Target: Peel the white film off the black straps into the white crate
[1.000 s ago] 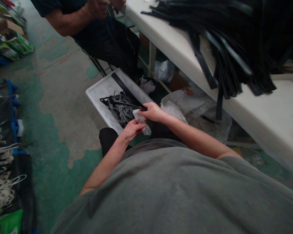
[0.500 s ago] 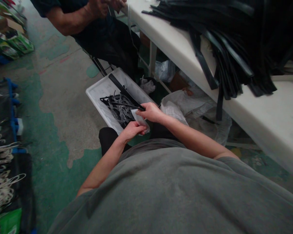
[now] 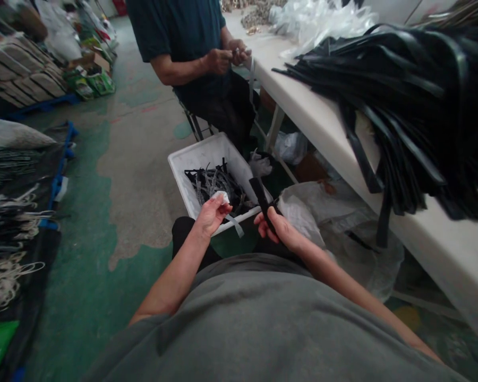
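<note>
My left hand (image 3: 210, 215) pinches a crumpled white piece (image 3: 223, 197) over the near edge of a white bin (image 3: 179, 159). A pale strip (image 3: 236, 225) hangs beside those fingers. Wrapped round a folded black strap (image 3: 259, 192) is my right hand (image 3: 276, 228), to the right of the bin's near corner. The strap's upper end points up and away from me. Inside the bin lies a tangle of black straps and clear, wrapped strips (image 3: 215, 180).
A seated person (image 3: 191, 42) works with both hands beyond the bin. On the right, a long white table (image 3: 322, 119) bears a large pile of black straps (image 3: 402, 79). Plastic sacks (image 3: 302, 212) lie beneath it. Bundles on blue pallets (image 3: 61, 175) line the left.
My hands have moved apart, the left with the white piece, the right with the black strap. The camera view has tilted up, showing more of the person and table.
</note>
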The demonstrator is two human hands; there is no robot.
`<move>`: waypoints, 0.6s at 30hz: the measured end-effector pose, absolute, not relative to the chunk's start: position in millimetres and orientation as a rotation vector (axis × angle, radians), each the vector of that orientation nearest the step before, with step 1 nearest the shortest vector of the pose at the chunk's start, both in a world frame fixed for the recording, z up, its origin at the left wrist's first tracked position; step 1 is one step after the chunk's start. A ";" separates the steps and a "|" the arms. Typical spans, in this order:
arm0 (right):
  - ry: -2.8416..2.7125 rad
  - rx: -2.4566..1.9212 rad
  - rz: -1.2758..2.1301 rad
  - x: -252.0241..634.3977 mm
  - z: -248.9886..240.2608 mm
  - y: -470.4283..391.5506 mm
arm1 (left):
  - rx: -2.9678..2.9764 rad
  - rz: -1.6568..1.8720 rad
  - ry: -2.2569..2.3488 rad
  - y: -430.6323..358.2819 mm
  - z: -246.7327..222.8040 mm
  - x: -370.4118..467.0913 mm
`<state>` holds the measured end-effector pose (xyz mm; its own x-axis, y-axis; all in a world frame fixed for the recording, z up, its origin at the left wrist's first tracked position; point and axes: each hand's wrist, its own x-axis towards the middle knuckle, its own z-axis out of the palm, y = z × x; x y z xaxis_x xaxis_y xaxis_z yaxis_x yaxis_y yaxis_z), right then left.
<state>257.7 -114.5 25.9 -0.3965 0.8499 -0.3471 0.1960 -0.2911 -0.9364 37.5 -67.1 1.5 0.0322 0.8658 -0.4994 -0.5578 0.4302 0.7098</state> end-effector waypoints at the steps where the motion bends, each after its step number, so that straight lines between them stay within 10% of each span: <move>1: -1.434 -1.310 1.760 257.7 26.8 -118.8 | 0.348 1.151 1.048 -66.3 2.0 37.5; 18: -1.016 -1.107 2.007 237.0 28.2 -139.1 | 0.242 1.184 0.958 -78.0 3.2 40.6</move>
